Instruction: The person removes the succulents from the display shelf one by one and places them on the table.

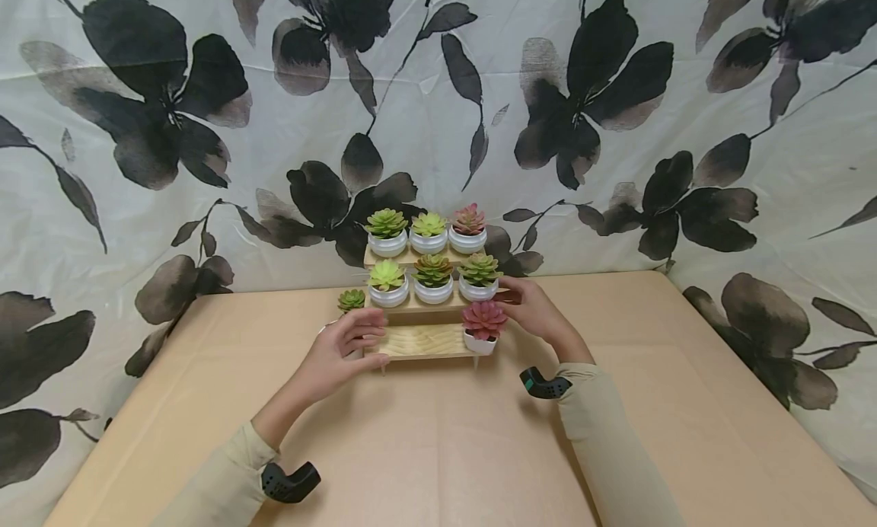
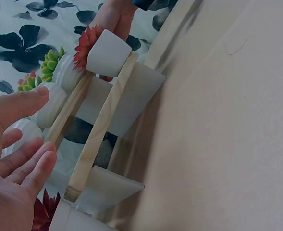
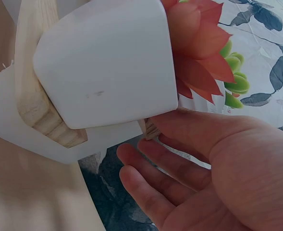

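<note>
A tiered wooden stand (image 1: 421, 343) with pale side supports bears several potted succulents. A pink-red succulent (image 1: 484, 319) in a white pot (image 3: 107, 67) sits at the right end of its lowest shelf. My left hand (image 1: 349, 344) hovers by the stand's left end, fingers loosely bent and nothing held in the left wrist view. My right hand (image 1: 530, 310) is at the right end of the middle shelf, just behind the red succulent's pot. In the right wrist view its thumb lies against the shelf end (image 3: 151, 130), while the other fingers are relaxed below.
Three succulents line the top shelf, among them a reddish one (image 1: 469, 219); three green ones, including this bright one (image 1: 387, 274), line the middle shelf. Left of the stand are a small green succulent (image 1: 352, 300) and a dark red one (image 2: 46, 210). A flowered cloth (image 1: 438, 131) hangs behind the table (image 1: 438, 451).
</note>
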`<state>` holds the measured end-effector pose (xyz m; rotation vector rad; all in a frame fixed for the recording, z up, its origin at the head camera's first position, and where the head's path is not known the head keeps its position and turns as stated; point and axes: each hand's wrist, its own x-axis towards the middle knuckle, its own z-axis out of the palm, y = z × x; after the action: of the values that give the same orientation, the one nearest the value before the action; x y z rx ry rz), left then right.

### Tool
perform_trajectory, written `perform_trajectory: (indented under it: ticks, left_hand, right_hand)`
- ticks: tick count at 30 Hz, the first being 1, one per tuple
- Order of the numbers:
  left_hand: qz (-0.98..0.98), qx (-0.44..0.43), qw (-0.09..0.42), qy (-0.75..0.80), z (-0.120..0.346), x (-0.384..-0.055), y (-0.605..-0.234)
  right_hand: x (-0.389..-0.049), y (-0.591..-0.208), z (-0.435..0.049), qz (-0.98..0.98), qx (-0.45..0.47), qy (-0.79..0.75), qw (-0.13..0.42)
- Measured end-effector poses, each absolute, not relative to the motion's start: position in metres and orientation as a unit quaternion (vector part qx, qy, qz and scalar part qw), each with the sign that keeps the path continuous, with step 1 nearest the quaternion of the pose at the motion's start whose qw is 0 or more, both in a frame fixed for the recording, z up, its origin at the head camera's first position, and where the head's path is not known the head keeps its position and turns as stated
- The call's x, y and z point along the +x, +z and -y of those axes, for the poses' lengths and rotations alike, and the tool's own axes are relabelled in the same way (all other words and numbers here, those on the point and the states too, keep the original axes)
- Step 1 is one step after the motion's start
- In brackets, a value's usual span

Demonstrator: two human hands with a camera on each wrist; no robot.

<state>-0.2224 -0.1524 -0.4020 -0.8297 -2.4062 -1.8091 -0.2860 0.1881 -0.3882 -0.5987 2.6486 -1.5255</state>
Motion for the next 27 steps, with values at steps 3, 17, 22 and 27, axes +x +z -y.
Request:
perform_trajectory:
  ticks: [3, 17, 22, 27]
  left_hand:
    - [0.767, -0.272, 0.008, -0.581, 0.149, -0.224, -0.404]
    - [0.764, -0.257, -0.019, -0.591, 0.132, -0.228, -0.408]
    - [0.762, -0.259, -0.026, -0.593, 0.125, -0.231, -0.411]
    - [0.757, -0.259, -0.022, -0.599, 0.12, -0.232, -0.412]
  right_hand:
    - [-0.287, -0.39, -0.19, -0.851, -0.194, -0.488, 0.011]
    - [-0.3, -0.403, -0.19, -0.842, -0.193, -0.503, 0.021]
    - [-0.299, -0.401, -0.192, -0.849, -0.187, -0.494, 0.02]
    - [-0.296, -0.397, -0.191, -0.848, -0.188, -0.496, 0.018]
